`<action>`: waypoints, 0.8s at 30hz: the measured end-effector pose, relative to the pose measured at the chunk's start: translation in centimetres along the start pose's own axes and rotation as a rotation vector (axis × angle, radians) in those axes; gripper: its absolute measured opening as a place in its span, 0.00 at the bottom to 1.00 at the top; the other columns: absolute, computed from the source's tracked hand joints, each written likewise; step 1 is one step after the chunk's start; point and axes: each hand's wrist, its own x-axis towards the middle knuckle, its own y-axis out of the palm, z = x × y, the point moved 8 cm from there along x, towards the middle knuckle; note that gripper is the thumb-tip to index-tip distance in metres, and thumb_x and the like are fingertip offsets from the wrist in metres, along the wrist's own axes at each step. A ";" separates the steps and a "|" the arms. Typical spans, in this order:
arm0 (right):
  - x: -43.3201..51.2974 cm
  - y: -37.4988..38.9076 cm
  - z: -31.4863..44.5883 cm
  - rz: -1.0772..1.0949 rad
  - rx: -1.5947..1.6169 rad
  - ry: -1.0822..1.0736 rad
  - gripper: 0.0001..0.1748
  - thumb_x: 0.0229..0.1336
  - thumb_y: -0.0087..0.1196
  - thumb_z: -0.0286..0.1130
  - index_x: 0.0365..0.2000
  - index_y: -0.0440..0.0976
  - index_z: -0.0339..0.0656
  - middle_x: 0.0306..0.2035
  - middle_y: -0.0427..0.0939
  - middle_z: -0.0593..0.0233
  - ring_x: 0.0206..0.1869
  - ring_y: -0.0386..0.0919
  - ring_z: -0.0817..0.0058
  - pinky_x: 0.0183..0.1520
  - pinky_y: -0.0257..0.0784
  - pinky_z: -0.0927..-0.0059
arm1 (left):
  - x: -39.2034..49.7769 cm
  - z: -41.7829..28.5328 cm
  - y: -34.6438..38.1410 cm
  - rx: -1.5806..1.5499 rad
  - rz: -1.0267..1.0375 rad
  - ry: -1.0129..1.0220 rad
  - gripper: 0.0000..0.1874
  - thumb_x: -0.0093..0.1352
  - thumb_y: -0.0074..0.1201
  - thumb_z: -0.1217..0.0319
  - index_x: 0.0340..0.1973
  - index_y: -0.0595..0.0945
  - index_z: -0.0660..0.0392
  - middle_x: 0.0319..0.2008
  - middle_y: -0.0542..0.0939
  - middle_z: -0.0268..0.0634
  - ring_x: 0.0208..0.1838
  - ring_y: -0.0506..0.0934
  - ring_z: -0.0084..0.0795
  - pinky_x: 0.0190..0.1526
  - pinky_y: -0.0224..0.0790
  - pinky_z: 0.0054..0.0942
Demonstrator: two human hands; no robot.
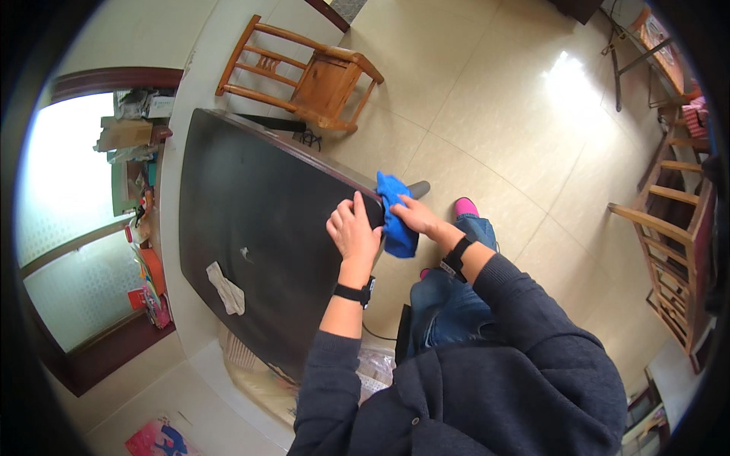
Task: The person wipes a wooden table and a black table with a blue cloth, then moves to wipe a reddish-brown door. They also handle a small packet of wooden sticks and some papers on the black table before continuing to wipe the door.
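Observation:
A blue cloth [401, 236] drapes over the near right corner of a large black table [274, 205]. My right hand [415, 216] grips the cloth, thumb on top, against the table's edge. Just left of the cloth, my left hand [355, 228] rests on the black surface with its fingers spread, holding nothing. A white sock-like piece of fabric [226, 289] lies farther left on the tabletop, with a small pale scrap [246, 254] beside it. Black straps with small devices are on both my wrists.
Beyond the table stands a wooden chair [325, 85], with a black cable [309, 138] on the tiled floor near it. Another wooden chair [673, 228] is at the right. Boxes and bags crowd the windowsill [162, 228] at left. Plastic-wrapped items [373, 365] lie below the table's near edge.

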 end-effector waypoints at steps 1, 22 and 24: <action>0.2 -0.2 0.0 0.044 -0.021 0.006 0.36 0.57 0.50 0.48 0.61 0.66 0.36 0.57 0.74 0.42 0.61 0.72 0.54 0.63 0.64 0.62 | 0.4 0.3 0.0 0.002 0.008 -0.032 0.44 0.49 0.74 0.62 0.61 0.71 0.53 0.53 0.69 0.38 0.58 0.66 0.42 0.62 0.53 0.46; 5.1 0.4 2.5 0.454 -0.285 -0.044 0.33 0.63 0.44 0.49 0.68 0.58 0.64 0.55 0.64 0.31 0.63 0.60 0.43 0.70 0.52 0.56 | 1.6 2.4 1.9 -0.080 0.041 -0.053 0.45 0.39 0.77 0.59 0.56 0.79 0.46 0.46 0.70 0.33 0.54 0.67 0.38 0.61 0.47 0.51; 4.0 0.1 2.1 0.469 -0.267 -0.040 0.31 0.64 0.43 0.48 0.68 0.58 0.64 0.53 0.66 0.33 0.61 0.62 0.45 0.69 0.53 0.58 | 1.5 2.7 2.0 -0.104 0.028 -0.047 0.44 0.39 0.77 0.58 0.55 0.79 0.46 0.46 0.70 0.33 0.54 0.66 0.38 0.61 0.47 0.50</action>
